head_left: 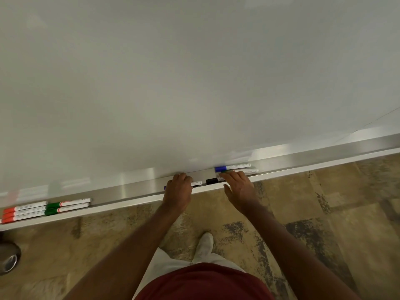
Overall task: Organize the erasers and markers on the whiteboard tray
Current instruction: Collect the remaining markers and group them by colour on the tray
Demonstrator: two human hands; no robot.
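A long metal whiteboard tray (138, 191) runs across the view. My left hand (178, 190) is closed over a white marker (197, 183) whose end sticks out to the right of the fingers. My right hand (239, 186) lies flat with fingers spread over a black-capped marker (213, 180). Just behind it lie a blue-capped marker (232, 167) and another white marker (249, 171) partly hidden by the fingers. At the far left of the tray, three red-capped markers (23, 211) and two green-capped markers (67, 205) lie in neat rows. No eraser is visible.
The whiteboard (194, 83) fills the upper view. Below the tray is patterned brown carpet (324, 213), with my white shoe (205, 245) on it. A round metal object (8, 256) sits on the floor at the lower left.
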